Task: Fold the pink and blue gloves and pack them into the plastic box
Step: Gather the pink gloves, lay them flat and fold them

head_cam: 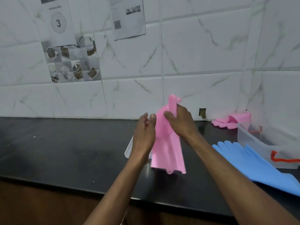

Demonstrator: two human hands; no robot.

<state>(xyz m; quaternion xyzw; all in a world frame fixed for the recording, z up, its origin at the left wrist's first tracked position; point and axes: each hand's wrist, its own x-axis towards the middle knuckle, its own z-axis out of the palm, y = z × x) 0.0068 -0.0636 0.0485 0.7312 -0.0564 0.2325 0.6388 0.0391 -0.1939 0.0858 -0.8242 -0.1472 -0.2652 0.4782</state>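
The pink glove (167, 143) is up in the air over the black counter (65, 143), with its cuff hanging down and its fingers on top. The right hand (180, 122) holds it tight near the top, thumb in front and fingers curled round the back. The left hand (144, 132) is loose, and its thumb touches the glove's left edge. A clear lid (129, 150) lies on the counter behind that hand. To the right, a blue glove (253, 161) lies flat just beside the clear box (250, 137) with orange clips. Another pink glove (230, 121) lies behind the box by the wall (194, 62). A paper (58, 23) on the wall shows a 3.
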